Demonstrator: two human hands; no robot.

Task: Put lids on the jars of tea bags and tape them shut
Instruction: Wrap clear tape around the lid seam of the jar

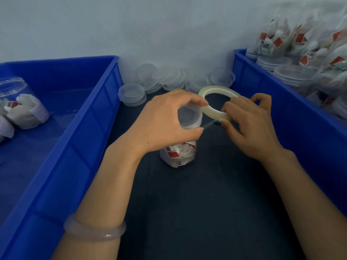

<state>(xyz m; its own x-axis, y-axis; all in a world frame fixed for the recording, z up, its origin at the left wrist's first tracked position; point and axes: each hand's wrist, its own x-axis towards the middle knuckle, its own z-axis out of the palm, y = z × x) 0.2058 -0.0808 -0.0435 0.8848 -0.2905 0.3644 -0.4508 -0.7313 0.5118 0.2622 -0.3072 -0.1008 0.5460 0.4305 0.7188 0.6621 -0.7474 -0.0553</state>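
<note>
A clear jar of tea bags (178, 154) stands upright on the dark table between two blue bins. A clear lid (189, 117) sits on its top. My left hand (165, 124) grips the lid from above, fingers curled round its rim. My right hand (249, 126) holds a roll of clear tape (216, 91) just right of the lid. A short strip of tape (208, 125) stretches from the roll to the lid's side, pinched at my right thumb.
A blue bin (78, 139) on the left holds a lying jar of tea bags (20, 104). The blue bin (293, 102) on the right is piled with filled jars (300, 53). Loose clear lids (169, 77) lie stacked against the back wall.
</note>
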